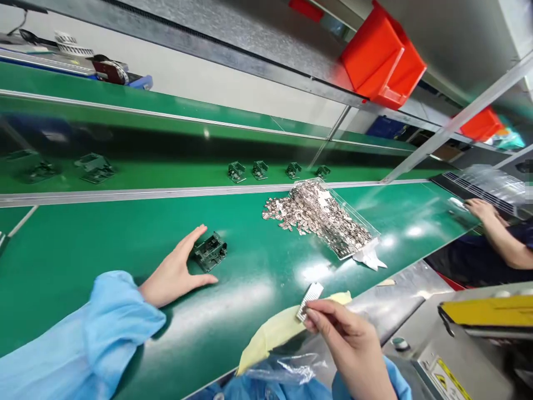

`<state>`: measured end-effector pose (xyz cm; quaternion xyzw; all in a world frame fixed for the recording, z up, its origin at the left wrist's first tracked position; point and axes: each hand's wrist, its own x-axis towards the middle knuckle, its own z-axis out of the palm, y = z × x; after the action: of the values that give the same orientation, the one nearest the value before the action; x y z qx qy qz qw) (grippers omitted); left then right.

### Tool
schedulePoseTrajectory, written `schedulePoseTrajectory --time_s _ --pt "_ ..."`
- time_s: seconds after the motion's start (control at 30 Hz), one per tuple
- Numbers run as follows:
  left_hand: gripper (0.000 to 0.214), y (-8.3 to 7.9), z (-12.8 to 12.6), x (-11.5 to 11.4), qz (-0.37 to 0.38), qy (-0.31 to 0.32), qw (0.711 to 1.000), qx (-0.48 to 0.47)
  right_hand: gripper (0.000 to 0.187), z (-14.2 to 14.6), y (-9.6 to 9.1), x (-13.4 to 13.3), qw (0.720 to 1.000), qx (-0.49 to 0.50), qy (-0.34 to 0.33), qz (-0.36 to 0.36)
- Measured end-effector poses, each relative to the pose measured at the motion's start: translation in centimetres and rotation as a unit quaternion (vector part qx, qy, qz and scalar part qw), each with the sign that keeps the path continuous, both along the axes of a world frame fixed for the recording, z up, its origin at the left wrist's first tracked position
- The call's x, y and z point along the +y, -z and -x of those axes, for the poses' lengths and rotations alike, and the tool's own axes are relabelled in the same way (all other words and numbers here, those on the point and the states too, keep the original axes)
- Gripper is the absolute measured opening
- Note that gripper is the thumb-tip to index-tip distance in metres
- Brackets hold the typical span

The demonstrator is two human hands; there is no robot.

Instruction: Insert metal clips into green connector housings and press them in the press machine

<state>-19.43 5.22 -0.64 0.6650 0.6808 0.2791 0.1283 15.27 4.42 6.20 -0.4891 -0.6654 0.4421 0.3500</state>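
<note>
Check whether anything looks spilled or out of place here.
Small metallic pieces spread past the edge of the clear tray onto the green worktop. They look spilled because many lie loose outside it, though that may be deliberate.

Grn bench [104,239] carries PCB assy [211,251], clear tray [356,214], loose metal pcs [287,211] beside it & yel. sheet [272,334] at edge.

The green workbench top [233,300] looks smooth and glossy, the heaped small parts [306,208] shiny metal, their tray [348,209] clear plastic; the narrow strip [312,293] is silvery and ribbed, the open-fronted bin [377,64] smooth plastic, the overhead shelf [250,33] mottled metal, the left sleeve [119,316] creased, matt cloth
</note>
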Motion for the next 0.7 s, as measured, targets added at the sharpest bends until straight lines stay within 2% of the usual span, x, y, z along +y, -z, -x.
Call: schedulePoseTrajectory --time_s 0.07,0.17,0.27,0.37,0.43,0.5,0.57,0.63,0.7 --pt "0.11 -0.4 1.4 0.5 0.039 0.076 0.996 -0.005 0.017 -1.2 1.8 -1.9 0.994 0.07 0.044 0.069" --pt "0.103 -0.6 2.8 2.0 0.083 0.167 0.982 -0.001 0.021 -1.7 3.9 -4.1 0.974 0.156 0.089 0.138" --pt "0.085 -0.4 1.7 2.8 0.079 0.195 0.977 -0.02 0.025 -0.7 4.9 -5.4 0.963 0.195 0.109 0.15" --pt "0.066 -0.3 -2.2 2.0 0.018 0.171 0.98 -0.098 0.025 0.7 4.8 -5.7 0.962 0.21 0.127 0.117" --pt "0.059 -0.6 -5.9 0.6 0.0 0.155 0.965 -0.211 0.022 1.5 4.5 -5.5 0.963 0.216 0.143 0.073" --pt "0.061 -1.2 -9.7 -1.0 0.038 0.16 0.924 -0.345 0.019 1.8 4.2 -5.3 0.961 0.222 0.164 0.023" --pt "0.061 -1.9 -13.1 -2.3 0.101 0.188 0.867 -0.449 0.016 1.8 3.8 -5.3 0.956 0.224 0.19 -0.014" --pt "0.057 -2.4 -15.8 -3.2 0.143 0.218 0.822 -0.506 0.012 1.6 3.5 -5.7 0.953 0.217 0.211 -0.032" --pt "0.053 -2.4 -17.6 -3.7 0.157 0.238 0.795 -0.535 0.008 1.4 3.3 -6.1 0.953 0.199 0.224 -0.045"
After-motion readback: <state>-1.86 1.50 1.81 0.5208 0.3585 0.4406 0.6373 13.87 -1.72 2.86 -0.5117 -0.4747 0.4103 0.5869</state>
